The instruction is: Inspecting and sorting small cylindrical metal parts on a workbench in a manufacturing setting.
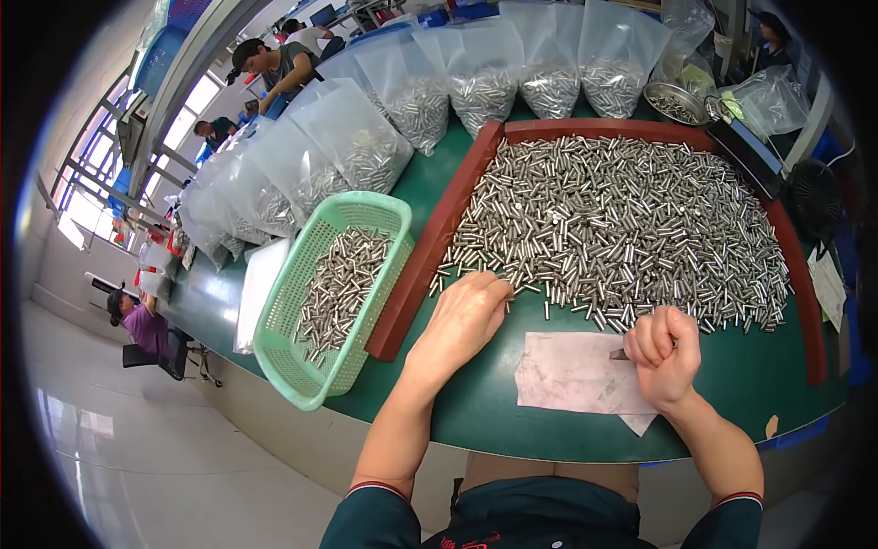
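Note:
A wide heap of small shiny metal pins point(622, 220) spreads over the green table inside a dark red wooden frame point(439, 247). At the heap's near left edge is my left hand point(465, 318), its fingers bent and pressed together among the pins; whatever they pinch is hidden. My right hand point(665, 355) is closed in a fist over the right end of a stained pale pink cloth point(576, 371). From that fist a short dark metal tip point(619, 354) sticks out to the left; the rest of the tool is covered by my fingers.
Left of the frame stands a light green plastic basket point(315, 389) partly filled with pins. Clear bags of pins point(485, 87) line the table's far side. At the back right are a metal bowl point(675, 103), a dark flat device point(745, 156) and a black fan point(814, 197). Other people sit farther off.

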